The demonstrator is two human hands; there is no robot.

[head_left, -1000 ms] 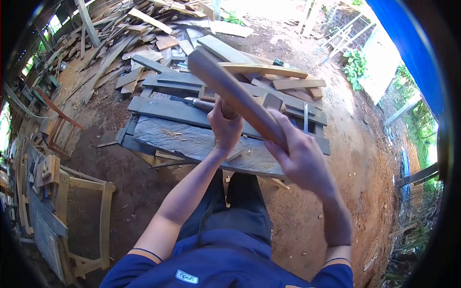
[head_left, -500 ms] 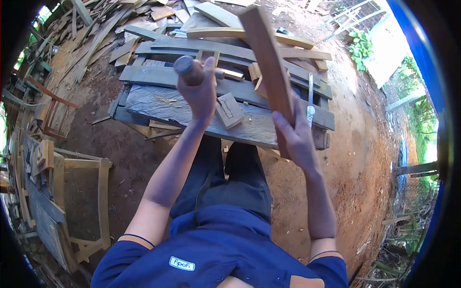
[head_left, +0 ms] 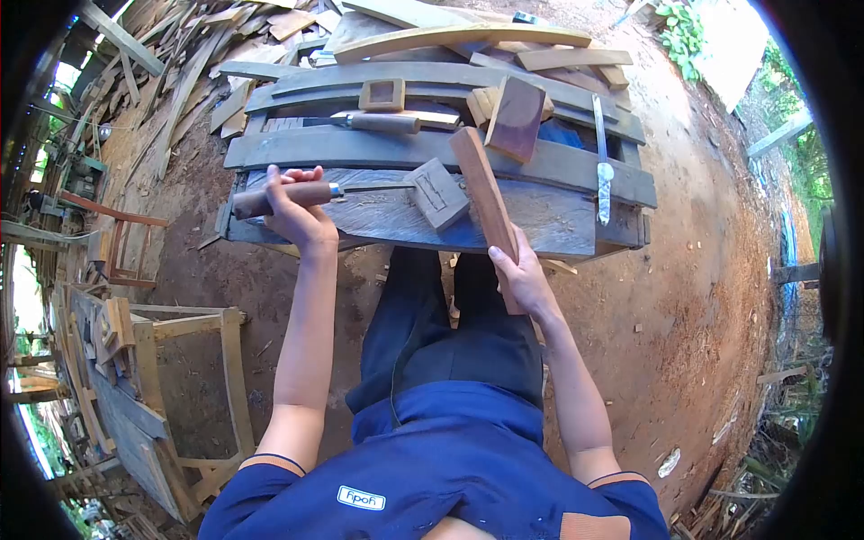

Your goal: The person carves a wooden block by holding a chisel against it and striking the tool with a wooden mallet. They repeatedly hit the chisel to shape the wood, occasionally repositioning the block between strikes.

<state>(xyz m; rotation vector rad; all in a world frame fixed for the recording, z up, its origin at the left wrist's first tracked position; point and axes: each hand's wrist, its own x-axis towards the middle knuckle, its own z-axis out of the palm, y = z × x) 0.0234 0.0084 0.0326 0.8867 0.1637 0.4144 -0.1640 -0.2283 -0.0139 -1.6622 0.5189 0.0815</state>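
Note:
A chisel (head_left: pixel 304 193) with a brown wooden handle lies across my left hand (head_left: pixel 304 225), thumb over it and fingers partly curled. Its thin metal blade points right, its end at or just over the left edge of a small wooden block (head_left: pixel 432 209). That block sits on the bench top, with narrow lines or slots in its upper face. My right hand (head_left: pixel 525 281) grips the lower part of a long reddish-brown wooden bar (head_left: pixel 486 184). The bar slants up and left, just right of the block.
The plank workbench (head_left: pixel 549 216) holds another wooden-handled tool (head_left: pixel 385 124), a small square wooden frame (head_left: pixel 382 94), a dark-faced wood block (head_left: pixel 516 117) and a metal ruler-like strip (head_left: pixel 601 153). Boards are stacked behind. A wooden frame structure (head_left: pixel 236 378) stands at left; scrap wood (head_left: pixel 193 76) heaps beyond.
My left hand has moved left and down, turning the chisel from end-on to lying sideways towards the block. The bar in my right hand has come down and left. The view has shifted slightly.

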